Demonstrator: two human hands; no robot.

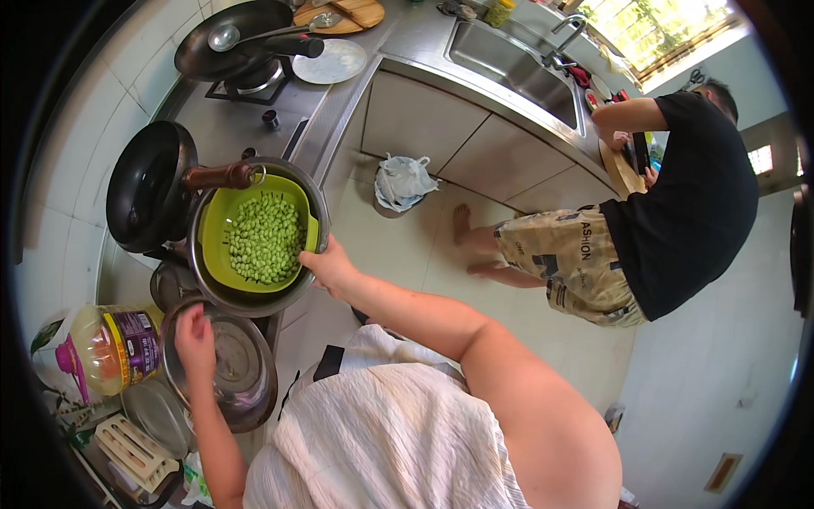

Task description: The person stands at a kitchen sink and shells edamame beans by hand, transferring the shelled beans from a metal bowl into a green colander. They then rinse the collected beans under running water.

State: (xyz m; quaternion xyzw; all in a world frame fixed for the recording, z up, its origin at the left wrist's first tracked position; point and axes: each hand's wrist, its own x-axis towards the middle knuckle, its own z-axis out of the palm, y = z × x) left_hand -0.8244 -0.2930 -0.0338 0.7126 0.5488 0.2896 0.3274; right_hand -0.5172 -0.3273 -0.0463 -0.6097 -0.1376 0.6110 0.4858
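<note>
Green shelled beans [267,238] lie in a lime-green plastic colander [216,254], which rests inside a steel basin [254,305]. My right hand [329,264] grips the basin's right rim, with the thumb at the colander's edge. Over the rim of a second steel basin [257,382], my left hand [196,337] is raised with its fingers curled, slightly blurred; nothing can be made out in it. That lower basin has a little water and small bits in it. A black wok [149,191] with a wooden handle [219,176] stands on the stove, the handle reaching over the colander.
Another wok [222,38] with a ladle sits on the far burner, beside a white plate [329,62]. A large oil bottle [108,350] stands at left. A lined trash bin [404,184] is on the floor. Another person [680,203] bends over the counter near the sink [515,70].
</note>
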